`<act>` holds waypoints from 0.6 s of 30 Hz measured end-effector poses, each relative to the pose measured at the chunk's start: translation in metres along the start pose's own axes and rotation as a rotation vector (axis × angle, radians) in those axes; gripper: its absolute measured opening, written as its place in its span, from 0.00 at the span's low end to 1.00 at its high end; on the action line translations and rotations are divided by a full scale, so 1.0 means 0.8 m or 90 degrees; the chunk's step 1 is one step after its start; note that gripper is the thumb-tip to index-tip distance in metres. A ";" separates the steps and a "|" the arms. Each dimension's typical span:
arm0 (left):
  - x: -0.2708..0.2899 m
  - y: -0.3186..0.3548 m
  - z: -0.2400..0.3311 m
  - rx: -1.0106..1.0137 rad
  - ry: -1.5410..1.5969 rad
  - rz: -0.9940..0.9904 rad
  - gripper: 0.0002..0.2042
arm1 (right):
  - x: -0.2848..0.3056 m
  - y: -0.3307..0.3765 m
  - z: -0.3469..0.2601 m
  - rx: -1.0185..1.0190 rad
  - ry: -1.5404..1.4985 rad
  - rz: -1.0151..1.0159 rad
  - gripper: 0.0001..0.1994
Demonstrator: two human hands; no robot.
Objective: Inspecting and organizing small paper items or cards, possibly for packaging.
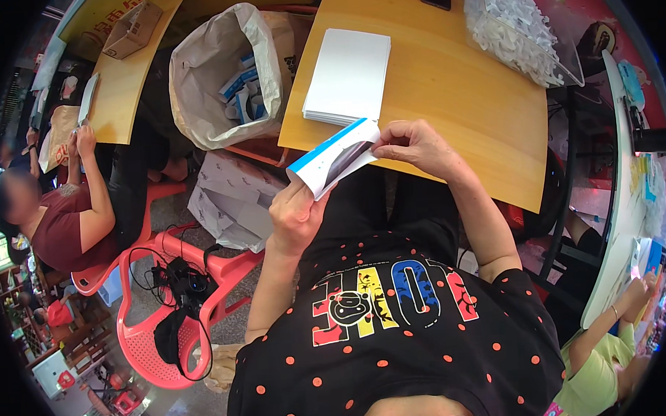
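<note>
Carton held in both hands above the near desk edge.

The carton [336, 157], a small white box with a blue edge, sits in the air just off the near edge of the desk [447, 91], tilted with its open end toward the right hand. The left hand [294, 213] wraps the lower end from below, its grip closed around the body, which steadies the carton. The right hand [416, 146] pinches the flap at the upper end between thumb and fingers, which keeps the mouth accessible. A stack of flat white blanks [348, 75] lies on the desk just beyond the carton, within reach. A clear bag of white parts [514, 25] lies at the far right corner. A sack [227, 75] holding blue-and-white cartons stands on the floor beside the desk, to the left.
</note>
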State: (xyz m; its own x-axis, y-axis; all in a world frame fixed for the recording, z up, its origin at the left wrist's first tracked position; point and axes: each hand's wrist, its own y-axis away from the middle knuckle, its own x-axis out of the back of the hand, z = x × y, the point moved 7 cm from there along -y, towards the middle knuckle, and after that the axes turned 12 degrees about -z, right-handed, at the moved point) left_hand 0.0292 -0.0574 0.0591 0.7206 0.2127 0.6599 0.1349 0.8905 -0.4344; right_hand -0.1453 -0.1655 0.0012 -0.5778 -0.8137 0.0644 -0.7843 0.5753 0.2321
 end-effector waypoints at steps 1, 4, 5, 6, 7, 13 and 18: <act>0.000 0.000 0.000 -0.001 0.001 -0.003 0.07 | -0.001 -0.001 0.003 -0.006 0.017 -0.003 0.10; -0.002 0.001 -0.001 -0.001 -0.004 -0.012 0.07 | -0.006 -0.002 0.010 -0.033 0.058 -0.010 0.11; -0.002 0.002 -0.001 0.000 -0.007 -0.014 0.07 | -0.008 -0.002 0.011 -0.049 0.067 -0.014 0.11; -0.003 0.003 -0.001 0.001 -0.013 -0.019 0.07 | -0.010 -0.003 0.012 -0.064 0.076 -0.017 0.11; -0.003 0.004 -0.002 0.002 -0.018 -0.025 0.08 | -0.011 -0.004 0.015 -0.064 0.079 -0.014 0.11; -0.004 0.008 -0.008 -0.030 -0.047 -0.045 0.08 | -0.013 0.005 -0.002 -0.047 0.087 0.028 0.10; 0.003 0.008 -0.010 -0.014 -0.055 -0.032 0.07 | -0.002 0.019 -0.017 0.007 0.022 0.117 0.08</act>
State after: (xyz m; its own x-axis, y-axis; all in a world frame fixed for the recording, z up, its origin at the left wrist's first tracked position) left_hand 0.0369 -0.0544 0.0530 0.6512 0.2025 0.7314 0.1858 0.8919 -0.4123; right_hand -0.1535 -0.1562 0.0176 -0.7032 -0.6975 0.1379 -0.6693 0.7148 0.2027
